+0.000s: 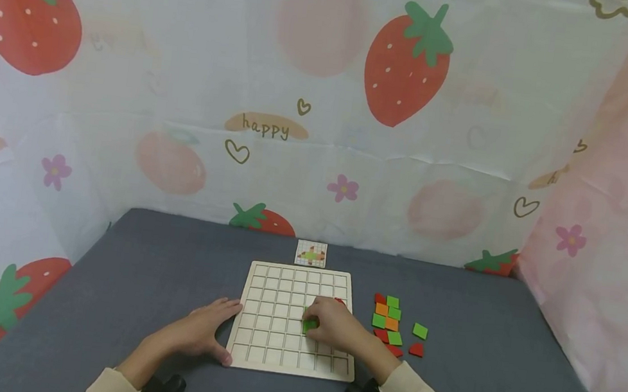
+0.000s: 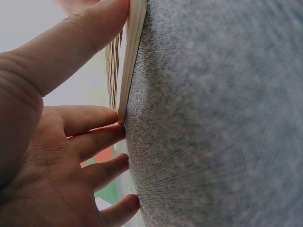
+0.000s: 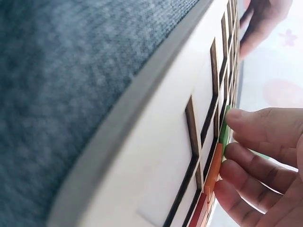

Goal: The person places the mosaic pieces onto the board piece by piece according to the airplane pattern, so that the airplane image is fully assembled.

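Observation:
A wooden grid board (image 1: pixel 268 339) lies on the grey table. Along its left edge rests my left hand (image 1: pixel 200 326), fingers spread and fairly straight; the left wrist view shows the thumb and index fingertip touching the board's side (image 2: pixel 130 71). Over the right half of the grid, my right hand (image 1: pixel 337 325) pinches a green tile (image 1: pixel 309 325) at the board's surface. In the right wrist view, the thumb touches that green tile, and an orange tile (image 3: pixel 214 165) and a red tile (image 3: pixel 199 210) lie in line with it. Part of a red tile (image 1: pixel 339 300) shows behind the hand.
Right of the board lie several loose red, orange and green tiles, with a green tile (image 1: pixel 420 331) and a red tile (image 1: pixel 416 349) set apart. A small pattern card (image 1: pixel 311 245) sits behind the board. Strawberry-print cloth (image 1: pixel 315 183) hangs around the table.

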Demonstrator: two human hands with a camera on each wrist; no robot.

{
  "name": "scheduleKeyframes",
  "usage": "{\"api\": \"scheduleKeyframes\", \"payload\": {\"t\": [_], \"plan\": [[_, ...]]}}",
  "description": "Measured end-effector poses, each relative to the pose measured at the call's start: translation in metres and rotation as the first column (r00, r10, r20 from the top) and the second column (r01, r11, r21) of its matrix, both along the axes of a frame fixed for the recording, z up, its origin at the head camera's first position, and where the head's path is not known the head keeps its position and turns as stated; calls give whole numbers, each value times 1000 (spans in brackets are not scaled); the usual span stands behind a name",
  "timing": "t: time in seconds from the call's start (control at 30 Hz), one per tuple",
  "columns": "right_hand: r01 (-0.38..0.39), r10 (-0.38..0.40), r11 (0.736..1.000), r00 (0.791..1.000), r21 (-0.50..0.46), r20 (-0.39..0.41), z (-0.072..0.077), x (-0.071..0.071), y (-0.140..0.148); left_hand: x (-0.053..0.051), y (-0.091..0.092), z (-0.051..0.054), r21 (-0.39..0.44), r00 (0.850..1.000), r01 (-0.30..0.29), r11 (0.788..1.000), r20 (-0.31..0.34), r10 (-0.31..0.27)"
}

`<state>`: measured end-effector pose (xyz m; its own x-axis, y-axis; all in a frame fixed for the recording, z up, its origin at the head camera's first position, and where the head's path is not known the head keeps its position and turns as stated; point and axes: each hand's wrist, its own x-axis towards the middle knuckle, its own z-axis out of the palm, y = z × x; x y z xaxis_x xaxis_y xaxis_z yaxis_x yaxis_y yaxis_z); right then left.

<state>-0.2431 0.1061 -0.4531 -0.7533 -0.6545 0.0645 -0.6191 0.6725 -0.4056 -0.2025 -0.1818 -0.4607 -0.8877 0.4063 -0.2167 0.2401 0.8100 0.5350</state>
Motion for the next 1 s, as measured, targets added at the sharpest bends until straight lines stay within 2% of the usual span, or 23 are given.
{"api": "scheduleKeyframes", "payload": {"t": [0.37, 0.6, 0.77, 1.0], "plan": [[-5, 5, 1000, 1000, -2, -15, -1, 0, 0, 2, 0, 0, 2, 1000, 1, 1000, -1, -1], [-8, 9, 999, 1000, -32, 29, -1, -2, 4, 1, -1, -2, 5, 1000, 4, 1000, -6, -4], [27, -22, 997, 997, -74, 74, 3, -5, 13, 0, 0, -1, 0, 1000, -2, 1000, 0, 2], [93, -89, 993, 995, -79, 53, 3, -12, 38, 1, -1, 0, 7, 1000, 8, 1000, -6, -8]]}}
